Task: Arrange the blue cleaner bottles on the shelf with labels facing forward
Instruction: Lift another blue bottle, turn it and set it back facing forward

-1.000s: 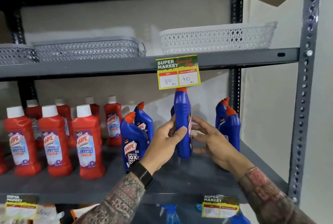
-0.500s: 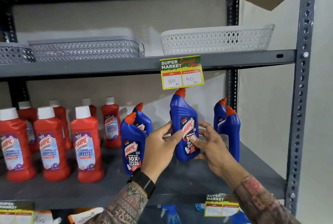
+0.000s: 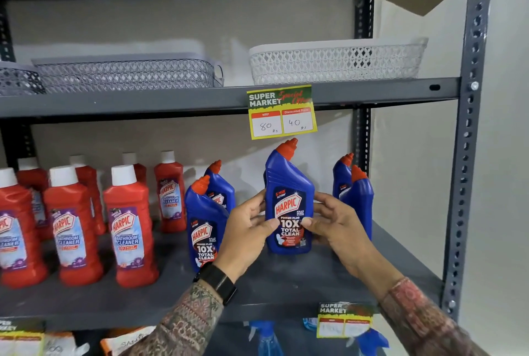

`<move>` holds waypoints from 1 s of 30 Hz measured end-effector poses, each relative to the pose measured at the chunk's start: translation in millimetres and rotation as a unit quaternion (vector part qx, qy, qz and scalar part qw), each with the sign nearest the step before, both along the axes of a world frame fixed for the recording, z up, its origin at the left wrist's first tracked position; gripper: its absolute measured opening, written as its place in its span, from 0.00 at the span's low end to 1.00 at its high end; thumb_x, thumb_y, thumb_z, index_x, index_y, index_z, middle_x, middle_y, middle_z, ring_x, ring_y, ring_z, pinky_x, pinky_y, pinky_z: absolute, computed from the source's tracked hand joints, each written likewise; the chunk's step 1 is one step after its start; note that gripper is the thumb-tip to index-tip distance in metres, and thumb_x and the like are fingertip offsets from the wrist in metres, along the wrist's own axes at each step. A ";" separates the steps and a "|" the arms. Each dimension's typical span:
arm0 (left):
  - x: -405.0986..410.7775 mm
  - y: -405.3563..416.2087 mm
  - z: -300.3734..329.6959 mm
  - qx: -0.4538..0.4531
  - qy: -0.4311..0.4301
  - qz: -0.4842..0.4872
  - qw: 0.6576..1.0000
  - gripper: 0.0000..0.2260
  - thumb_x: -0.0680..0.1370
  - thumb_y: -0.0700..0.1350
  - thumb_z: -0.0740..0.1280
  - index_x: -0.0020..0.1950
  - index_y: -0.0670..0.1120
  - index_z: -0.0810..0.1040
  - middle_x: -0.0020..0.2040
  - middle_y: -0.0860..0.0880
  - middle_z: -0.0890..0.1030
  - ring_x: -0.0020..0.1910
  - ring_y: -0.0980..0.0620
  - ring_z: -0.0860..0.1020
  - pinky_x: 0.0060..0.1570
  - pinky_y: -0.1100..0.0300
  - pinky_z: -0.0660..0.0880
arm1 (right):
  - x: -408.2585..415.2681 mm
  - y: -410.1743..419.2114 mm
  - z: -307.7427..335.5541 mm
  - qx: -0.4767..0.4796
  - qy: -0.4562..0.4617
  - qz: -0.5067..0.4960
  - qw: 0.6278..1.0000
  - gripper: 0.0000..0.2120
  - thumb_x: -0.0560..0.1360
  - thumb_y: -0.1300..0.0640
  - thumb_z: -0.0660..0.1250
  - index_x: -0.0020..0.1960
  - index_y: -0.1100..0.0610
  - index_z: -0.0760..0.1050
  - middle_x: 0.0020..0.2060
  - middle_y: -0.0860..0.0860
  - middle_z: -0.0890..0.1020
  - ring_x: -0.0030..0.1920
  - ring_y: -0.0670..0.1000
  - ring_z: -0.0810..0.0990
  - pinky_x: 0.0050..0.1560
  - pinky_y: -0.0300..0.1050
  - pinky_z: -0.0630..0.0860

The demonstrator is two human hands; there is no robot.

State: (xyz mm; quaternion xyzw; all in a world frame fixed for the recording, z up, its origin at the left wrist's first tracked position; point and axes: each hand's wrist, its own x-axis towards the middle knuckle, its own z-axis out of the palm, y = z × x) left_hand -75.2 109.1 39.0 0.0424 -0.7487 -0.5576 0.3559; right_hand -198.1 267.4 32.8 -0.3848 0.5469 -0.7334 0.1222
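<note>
Both hands, left [image 3: 246, 229] and right [image 3: 332, 226], clasp the blue plastic cleaner bottle [image 3: 289, 206], label forward; set it square on the grey metal shelf [image 3: 286, 287], level with its left neighbour.

free: shelf front [image 3: 286, 284] | blocked: blue bottles [image 3: 206, 229] left, right

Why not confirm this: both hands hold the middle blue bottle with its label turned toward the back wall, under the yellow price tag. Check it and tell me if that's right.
Not quite. The head view shows the middle blue bottle with its label facing forward, toward the camera, not the back wall. The rest holds: the left hand and right hand both hold it, under the yellow price tag.
</note>
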 end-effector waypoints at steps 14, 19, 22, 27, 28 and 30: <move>-17.6 -11.1 -22.1 -0.040 -0.062 0.029 0.997 0.32 0.77 0.42 0.76 0.76 0.57 0.67 0.60 0.55 0.84 0.59 0.58 0.84 0.60 0.52 0.83 | -1.1 -22.8 -12.8 0.058 0.096 -0.076 0.991 0.32 0.71 0.72 0.77 0.71 0.52 0.77 0.56 0.52 0.87 0.54 0.52 0.89 0.52 0.51 0.87; -23.9 -17.6 -34.3 -0.070 -0.092 0.046 0.992 0.32 0.77 0.41 0.76 0.76 0.55 0.65 0.63 0.54 0.82 0.61 0.56 0.82 0.63 0.48 0.82 | -9.3 -37.7 -34.8 0.095 0.089 -0.127 0.983 0.33 0.69 0.72 0.78 0.70 0.53 0.75 0.54 0.50 0.87 0.52 0.51 0.89 0.52 0.56 0.87; -23.6 -18.1 -40.9 -0.088 -0.102 0.048 0.990 0.31 0.77 0.40 0.75 0.76 0.54 0.66 0.62 0.57 0.81 0.59 0.62 0.80 0.62 0.55 0.81 | -11.8 -41.7 -48.3 0.119 0.093 -0.140 0.978 0.33 0.70 0.69 0.79 0.70 0.51 0.73 0.55 0.49 0.86 0.54 0.50 0.88 0.54 0.57 0.86; -22.8 -17.8 -51.5 -0.096 -0.112 0.050 0.988 0.32 0.77 0.42 0.76 0.76 0.55 0.66 0.59 0.62 0.80 0.56 0.68 0.80 0.49 0.71 0.78 | -13.3 -40.8 -61.3 0.138 0.086 -0.140 0.977 0.32 0.71 0.68 0.78 0.70 0.50 0.72 0.58 0.49 0.85 0.57 0.50 0.86 0.57 0.58 0.86; -22.6 -17.3 -52.3 -0.096 -0.113 0.052 0.988 0.32 0.77 0.42 0.76 0.76 0.56 0.66 0.59 0.62 0.81 0.56 0.68 0.80 0.48 0.71 0.78 | -12.8 -40.1 -62.3 0.140 0.088 -0.140 0.976 0.32 0.72 0.68 0.78 0.70 0.49 0.72 0.58 0.48 0.84 0.58 0.49 0.86 0.57 0.57 0.86; -22.2 -17.2 -53.4 -0.097 -0.115 0.055 0.987 0.31 0.77 0.44 0.76 0.75 0.56 0.67 0.58 0.61 0.81 0.56 0.68 0.80 0.49 0.71 0.78 | -11.3 -39.1 -62.8 0.143 0.092 -0.142 0.975 0.32 0.72 0.67 0.78 0.71 0.49 0.71 0.59 0.47 0.84 0.58 0.48 0.85 0.58 0.55 0.85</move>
